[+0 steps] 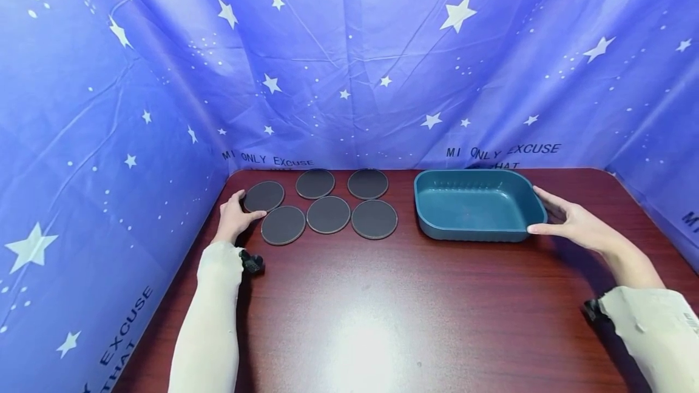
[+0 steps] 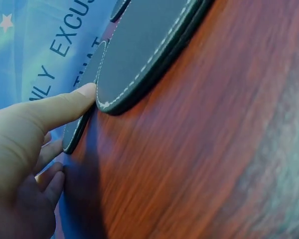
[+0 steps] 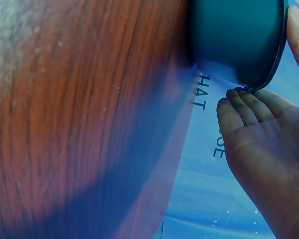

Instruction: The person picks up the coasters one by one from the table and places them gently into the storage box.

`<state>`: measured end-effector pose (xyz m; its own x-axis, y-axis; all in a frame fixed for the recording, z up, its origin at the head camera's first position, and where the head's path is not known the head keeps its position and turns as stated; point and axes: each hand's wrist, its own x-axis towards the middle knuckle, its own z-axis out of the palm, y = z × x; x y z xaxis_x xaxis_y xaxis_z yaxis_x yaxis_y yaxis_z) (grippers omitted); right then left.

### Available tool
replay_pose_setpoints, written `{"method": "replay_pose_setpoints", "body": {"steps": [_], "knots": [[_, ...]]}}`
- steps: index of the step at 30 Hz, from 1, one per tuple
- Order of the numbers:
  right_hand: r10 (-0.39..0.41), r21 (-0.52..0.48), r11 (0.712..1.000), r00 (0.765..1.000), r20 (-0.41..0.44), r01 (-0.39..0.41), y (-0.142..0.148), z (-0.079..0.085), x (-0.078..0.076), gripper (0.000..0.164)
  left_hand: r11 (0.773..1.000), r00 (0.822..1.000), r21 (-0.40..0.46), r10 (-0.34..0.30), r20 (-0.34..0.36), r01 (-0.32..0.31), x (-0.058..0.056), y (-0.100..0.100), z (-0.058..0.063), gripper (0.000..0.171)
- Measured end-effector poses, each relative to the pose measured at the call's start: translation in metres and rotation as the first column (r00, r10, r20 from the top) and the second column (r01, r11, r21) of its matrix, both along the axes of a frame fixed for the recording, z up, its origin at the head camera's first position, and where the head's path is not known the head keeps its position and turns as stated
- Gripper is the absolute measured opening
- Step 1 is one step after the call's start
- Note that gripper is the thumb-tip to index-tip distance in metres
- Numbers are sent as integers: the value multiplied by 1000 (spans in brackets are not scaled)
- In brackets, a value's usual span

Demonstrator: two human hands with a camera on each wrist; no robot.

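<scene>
Several round dark coasters (image 1: pixel 328 214), edged with light stitching in the left wrist view, lie flat in two rows on the table. My left hand (image 1: pixel 233 218) spans the near-left edge of the leftmost coaster (image 1: pixel 264 197); its thumb sits where that coaster meets its neighbour (image 2: pixel 134 64). Other fingertips of this hand are partly hidden behind the coaster edge. To the right stands a teal rectangular baking dish (image 1: pixel 469 202) with rounded corners. At its right end, my right hand (image 1: pixel 573 223) holds the rim, thumb near the front corner and fingers farther back.
The reddish-brown wooden table (image 1: pixel 415 308) runs back to a blue star-printed cloth (image 1: pixel 349 65), which also hangs at both sides. Black wrist mounts sit on each cuff. A bright glare patch lies on the table's front middle.
</scene>
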<state>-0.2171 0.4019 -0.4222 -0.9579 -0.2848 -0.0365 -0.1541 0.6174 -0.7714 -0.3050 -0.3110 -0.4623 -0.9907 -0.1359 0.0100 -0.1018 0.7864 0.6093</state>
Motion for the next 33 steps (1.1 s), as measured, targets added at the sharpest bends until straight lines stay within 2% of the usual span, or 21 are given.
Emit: {"method": "replay_pose_setpoints", "body": {"steps": [6,10,15,18,20,23,25,27,29,33], "knots": [[14,-11,1000,1000,-16,-14,0,0,0,92,992,998,123,-8,-59,15,1,6,1,95],[20,-29,999,1000,-17,-21,0,-1,0,92,979,995,205,16,-94,4,1,5,5,93],[12,-23,1000,1000,-4,-12,0,-1,0,92,967,993,244,93,-71,-73,3,1,10,85],[6,-18,1000,1000,0,-6,0,0,0,92,948,988,292,146,-53,-124,5,-2,12,76],[5,-20,1000,1000,7,-4,0,1,1,92,925,984,351,174,-47,-147,6,-3,13,70],[6,-17,1000,1000,9,-6,1,1,1,92,855,978,494,207,-41,-160,6,-2,14,64],[1,-13,1000,1000,16,-1,0,2,1,92,795,972,583,231,-33,-169,7,-1,16,64],[4,-16,1000,1000,21,-4,0,2,0,92,747,966,638,259,-23,-185,7,2,19,64],[7,-21,1000,1000,29,-6,-1,2,-1,91,728,959,656,281,-23,-198,8,2,21,63],[10,-31,999,999,34,-9,-2,1,-3,92,706,955,684,293,-49,-182,7,6,28,62]]}}
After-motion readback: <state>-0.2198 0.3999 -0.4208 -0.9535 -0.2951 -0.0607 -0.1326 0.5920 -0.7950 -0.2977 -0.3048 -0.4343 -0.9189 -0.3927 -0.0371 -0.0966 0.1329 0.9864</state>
